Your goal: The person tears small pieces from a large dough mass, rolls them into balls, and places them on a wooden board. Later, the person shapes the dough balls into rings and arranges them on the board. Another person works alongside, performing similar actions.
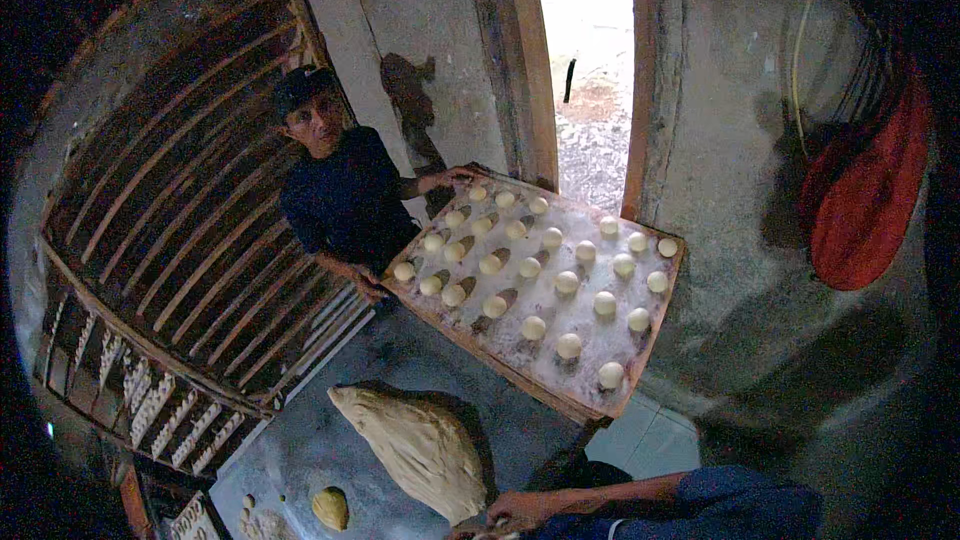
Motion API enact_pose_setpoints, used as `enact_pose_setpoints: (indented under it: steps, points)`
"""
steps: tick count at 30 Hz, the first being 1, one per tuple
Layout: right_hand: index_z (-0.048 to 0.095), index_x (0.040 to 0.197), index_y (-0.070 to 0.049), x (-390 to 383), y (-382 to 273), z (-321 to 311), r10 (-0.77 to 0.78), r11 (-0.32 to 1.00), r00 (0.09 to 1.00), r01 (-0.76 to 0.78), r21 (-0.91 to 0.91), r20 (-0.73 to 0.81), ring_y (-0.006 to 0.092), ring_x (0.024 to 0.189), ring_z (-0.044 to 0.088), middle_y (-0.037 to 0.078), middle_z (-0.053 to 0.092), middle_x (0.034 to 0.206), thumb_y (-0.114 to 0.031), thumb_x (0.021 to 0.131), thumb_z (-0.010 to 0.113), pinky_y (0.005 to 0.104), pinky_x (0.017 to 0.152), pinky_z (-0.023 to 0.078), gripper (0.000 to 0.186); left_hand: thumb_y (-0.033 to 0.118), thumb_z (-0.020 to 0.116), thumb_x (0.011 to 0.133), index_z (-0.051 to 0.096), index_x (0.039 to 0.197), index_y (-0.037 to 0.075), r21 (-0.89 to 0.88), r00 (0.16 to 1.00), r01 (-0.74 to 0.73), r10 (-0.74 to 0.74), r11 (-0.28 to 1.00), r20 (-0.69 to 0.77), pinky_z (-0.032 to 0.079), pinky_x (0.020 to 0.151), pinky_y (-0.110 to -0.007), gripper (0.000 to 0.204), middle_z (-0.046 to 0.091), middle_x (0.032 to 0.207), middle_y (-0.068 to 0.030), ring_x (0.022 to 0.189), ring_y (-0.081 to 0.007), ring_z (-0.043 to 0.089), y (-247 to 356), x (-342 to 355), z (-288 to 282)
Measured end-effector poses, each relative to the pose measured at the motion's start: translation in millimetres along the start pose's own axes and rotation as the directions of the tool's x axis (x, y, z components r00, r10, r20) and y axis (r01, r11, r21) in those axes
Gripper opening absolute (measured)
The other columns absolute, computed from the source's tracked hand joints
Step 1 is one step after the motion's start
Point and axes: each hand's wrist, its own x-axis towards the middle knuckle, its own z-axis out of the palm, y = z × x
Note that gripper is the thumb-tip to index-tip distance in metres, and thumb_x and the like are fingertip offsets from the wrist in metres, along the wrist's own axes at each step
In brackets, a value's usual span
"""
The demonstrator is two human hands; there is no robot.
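A bare forearm in a dark blue sleeve reaches in from the lower right, and I take its hand to be my right hand (522,509). Its fingers are curled beside the lower end of a large, long lump of pale dough (415,450) on the grey-blue tabletop (300,460). What the fingers hold, if anything, is too dark and cut off to make out. My left hand does not show clearly. Across the table a person in a dark shirt and cap (345,190) grips a wooden tray (545,395) dusted with flour, bearing rows of round dough balls (566,282).
A yellowish lump (330,508) and small dough bits (248,502) lie at the table's lower left. A slatted wooden rack (190,270) stands at left, with rows of small pale pieces (150,405) below. Behind the tray is a bright doorway (590,130); a red bag (868,195) hangs at right.
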Motion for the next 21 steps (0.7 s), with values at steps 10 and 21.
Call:
enact_pose_setpoints:
  steps: [10, 21]
  points:
    - [0.068, 0.112, -0.003, -39.8, 39.5, -17.1, -0.350, 0.915, 0.877, 0.396, 0.081, -0.331, 0.0240, 0.106, 0.060, 0.017, 0.064, 0.116, -0.029, 0.100, 0.062, 0.0392, 0.087, 0.049, 0.029, 0.020, 0.070, 0.092, 0.068, 0.106, 0.002, 0.679, 0.891, -0.106, 0.373, 0.726, -0.259, 0.054, 0.080, -0.038, 0.023, 0.067, 0.105, -0.0119, 0.094, -0.0255, 0.064, -30.4, -21.8, -67.3]
    - [0.060, 0.111, -0.003, 52.6, 88.8, -52.0, -0.490, 0.661, 0.433, -0.381, -0.646, -0.757, 0.0341, 0.100, 0.056, 0.019, 0.057, 0.107, -0.021, 0.097, 0.060, 0.0484, 0.086, 0.048, 0.023, 0.019, 0.063, 0.094, 0.051, 0.119, -0.006, 0.868, 0.245, 0.071, 0.835, 0.491, -0.492, 0.042, 0.099, -0.052, 0.037, 0.055, 0.115, -0.0252, 0.108, -0.0455, 0.051, -138.6, 125.3, -131.3]
